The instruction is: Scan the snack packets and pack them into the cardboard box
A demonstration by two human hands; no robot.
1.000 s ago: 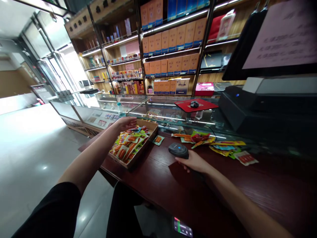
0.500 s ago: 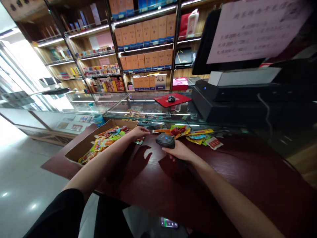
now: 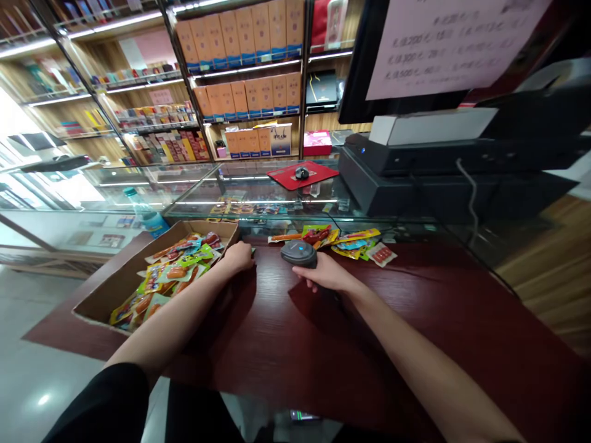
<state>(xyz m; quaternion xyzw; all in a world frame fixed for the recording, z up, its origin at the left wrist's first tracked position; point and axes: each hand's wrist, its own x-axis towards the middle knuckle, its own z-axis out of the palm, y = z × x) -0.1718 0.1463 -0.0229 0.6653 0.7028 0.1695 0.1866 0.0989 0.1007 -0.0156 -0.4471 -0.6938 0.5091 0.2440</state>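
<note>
My right hand is wrapped round the handle of a dark barcode scanner, whose blue light is lit; it is held above the brown tabletop. My left hand is closed, beside the right end of an open cardboard box. A sliver of a small snack packet shows at its fingers; the rest is hidden. Inside the box lie many wrapped sausage snacks in bright packs. Beyond the scanner, a loose pile of snack packets lies along the table's far edge.
A glass display counter runs behind the table, with a red mouse pad and a black mouse on it. A blue-labelled bottle stands behind the box. Cash-register equipment and a monitor are at right.
My view has turned a little right and down, so the box shows more fully. My left hand has drawn closer to the box's right end and covers more of the packet. The scanner stays in my right hand.
</note>
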